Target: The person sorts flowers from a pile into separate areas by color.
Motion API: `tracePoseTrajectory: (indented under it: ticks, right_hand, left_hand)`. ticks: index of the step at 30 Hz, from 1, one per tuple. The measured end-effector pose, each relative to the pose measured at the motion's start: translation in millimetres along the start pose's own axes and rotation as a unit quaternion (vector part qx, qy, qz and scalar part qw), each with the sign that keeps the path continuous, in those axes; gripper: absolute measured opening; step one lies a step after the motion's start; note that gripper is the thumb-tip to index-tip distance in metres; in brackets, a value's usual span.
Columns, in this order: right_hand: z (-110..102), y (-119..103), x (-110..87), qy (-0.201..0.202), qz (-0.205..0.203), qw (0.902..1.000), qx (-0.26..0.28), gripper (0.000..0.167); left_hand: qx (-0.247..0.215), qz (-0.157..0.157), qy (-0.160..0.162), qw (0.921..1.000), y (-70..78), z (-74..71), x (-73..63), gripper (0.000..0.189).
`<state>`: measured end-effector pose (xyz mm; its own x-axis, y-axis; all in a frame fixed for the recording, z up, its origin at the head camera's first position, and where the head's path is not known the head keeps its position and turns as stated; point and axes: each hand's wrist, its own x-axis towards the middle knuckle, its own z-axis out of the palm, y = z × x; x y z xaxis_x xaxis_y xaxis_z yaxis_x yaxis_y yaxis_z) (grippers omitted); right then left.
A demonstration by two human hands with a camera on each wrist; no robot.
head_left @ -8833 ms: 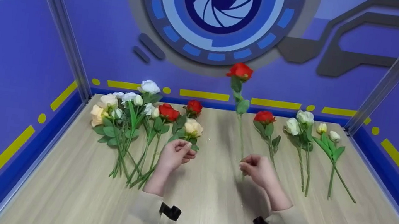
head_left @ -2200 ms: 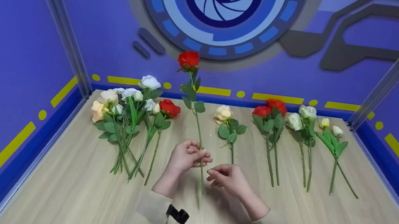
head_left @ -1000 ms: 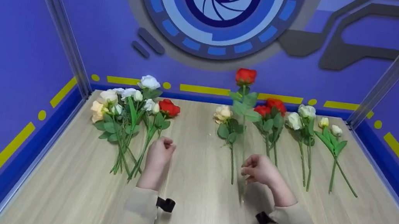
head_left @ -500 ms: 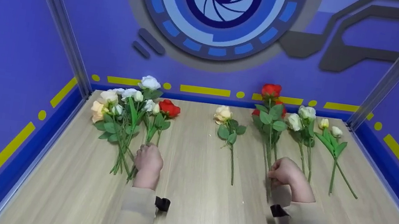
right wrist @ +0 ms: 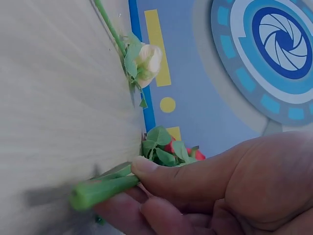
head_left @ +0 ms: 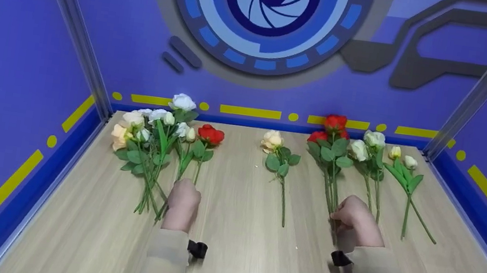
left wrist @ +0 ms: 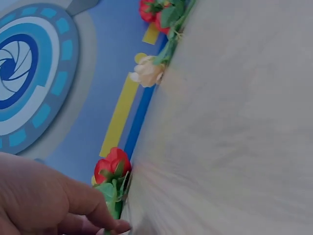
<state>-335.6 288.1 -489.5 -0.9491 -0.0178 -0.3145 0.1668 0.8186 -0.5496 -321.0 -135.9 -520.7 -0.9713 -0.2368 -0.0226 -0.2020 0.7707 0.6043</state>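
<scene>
Purple panelling (head_left: 117,52) encloses the tabletop (head_left: 240,260). White flowers (head_left: 158,115) crowd the left red rose (head_left: 211,135), its stem pinched by the left hand (head_left: 183,202) (lower end hidden). Right hand (head_left: 358,220) pinches the upper red rose (head_left: 335,122) over two partly covered red roses (head_left: 318,137).

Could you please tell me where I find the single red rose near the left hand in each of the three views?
Head: the single red rose is left of the picture's middle, beyond the left hand.
Left wrist: it is low, left of centre, beside the hand.
Right wrist: not in it; the red roses there are those at the right hand.
Shared landmark: the cream rose, which shows in all three views.
</scene>
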Motion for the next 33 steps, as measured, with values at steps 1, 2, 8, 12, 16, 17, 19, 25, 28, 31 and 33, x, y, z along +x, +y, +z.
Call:
tracePoseTrajectory:
  ticks: [1, 2, 8, 12, 16, 17, 19, 25, 28, 31, 33]
  right_hand:
    - [0, 0, 0.1, 0.001, 0.002, 1.0, 0.001, 0.027]
    - [1, 0, 0.0, 0.001, 0.005, 1.0, 0.004, 0.024]
    - [3, 2, 0.3, 0.008, 0.008, 0.9999, 0.005, 0.019]
    - [3, 3, 0.7, 0.009, 0.007, 0.9999, 0.003, 0.019]
    - [3, 2, 0.5, 0.007, 0.016, 0.9998, -0.008, 0.022]
    - [3, 2, 0.5, 0.006, 0.018, 0.9997, -0.012, 0.024]
    - [3, 1, 0.3, 0.005, 0.024, 0.9994, -0.023, 0.026]
    - [3, -1, -2.4, 0.011, 0.025, 0.9991, -0.032, 0.026]
    - [3, -3, -4.8, 0.023, 0.015, 0.999, -0.036, 0.026]
    - [3, -5, -8.1, 0.035, 0.005, 0.9986, -0.038, 0.029]
    - [3, -8, -9.9, 0.04, 0.001, 0.9983, -0.042, 0.032]
  left_hand:
    - [-0.009, 0.002, -0.011, 0.9999, -0.1, -1.5, 0.6, 0.031]
    - [-0.022, 0.001, -0.025, 0.9994, -0.1, -2.8, 1.4, 0.035]
    - [-0.14, -0.052, -0.111, 0.9826, 0.0, -7.4, 7.7, 0.039]
    - [-0.232, -0.079, -0.142, 0.9591, -1.9, -6.3, 9.0, 0.019]
    - [-0.287, -0.086, -0.161, 0.9404, -3.8, -5.2, 10.1, 0.023]
    - [-0.293, -0.087, -0.163, 0.938, -4.1, -5.4, 10.2, 0.024]
    - [-0.304, -0.092, -0.166, 0.9335, -4.7, -5.2, 10.7, 0.024]
    - [-0.317, -0.104, -0.168, 0.9276, -6.0, -5.2, 11.9, 0.024]
    - [-0.327, -0.109, -0.169, 0.9233, -4.6, -4.7, 12.6, 0.024]
    - [-0.345, -0.109, -0.168, 0.917, -2.7, -4.0, 12.8, 0.025]
    - [-0.358, -0.108, -0.164, 0.9129, -1.5, -3.4, 12.6, 0.026]
